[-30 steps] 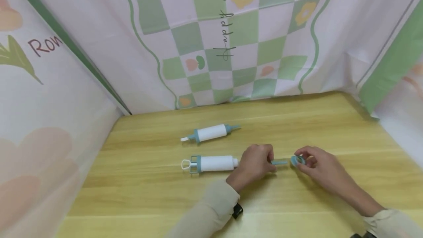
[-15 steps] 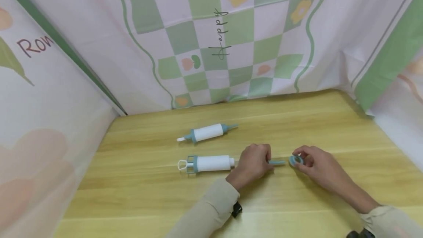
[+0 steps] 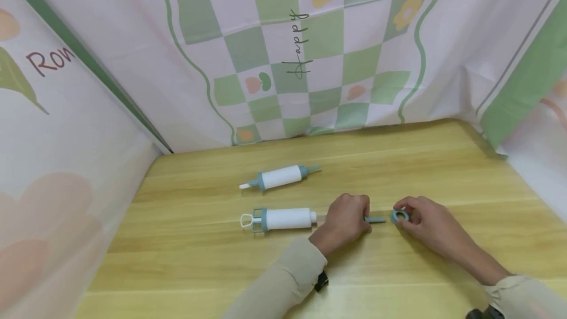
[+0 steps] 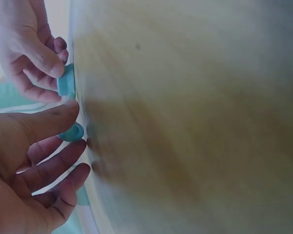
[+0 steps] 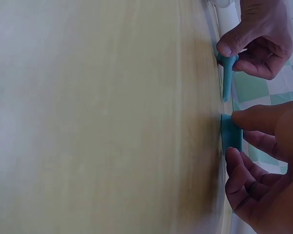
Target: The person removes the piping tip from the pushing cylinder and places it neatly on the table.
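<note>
Head view: left hand (image 3: 346,218) pinches a slim teal, plastic-looking nozzle (image 3: 375,220), narrow tube pointing right. Right hand (image 3: 431,223) holds a small teal ring (image 3: 400,216) by its rim, just right of the tube tip, not touching; hole faces roughly toward the camera. Left of the left hand lies a white cylindrical barrel (image 3: 289,218) with teal collar and white loop handle. Farther back, a smaller white-and-teal syringe-shaped tool (image 3: 281,177) lies tilted on the wood-grain table (image 3: 199,270). Text: "Happy" in sideways script on the green-checked curtain (image 3: 325,38), cut-off "Ro…" on the left cloth (image 3: 48,137). No brand I can read on barrel or tool.

Left wrist view: left thumb and fingers close on the nozzle's round wide end, other fingers loosely bent. Ring sits beyond, at the right hand's fingertips. No lettering legible.

Right wrist view: ring edge-on between right thumb and fingers, light pinch. Nozzle shows a flared base in the left hand, tube toward the ring. No marks legible.

Handling, my read: both parts light, stiff, smooth, maybe a bit slippery. Take the nozzle by the flared base, since the thin tube could flex; ring by its outer wall, bore unobstructed.
</note>
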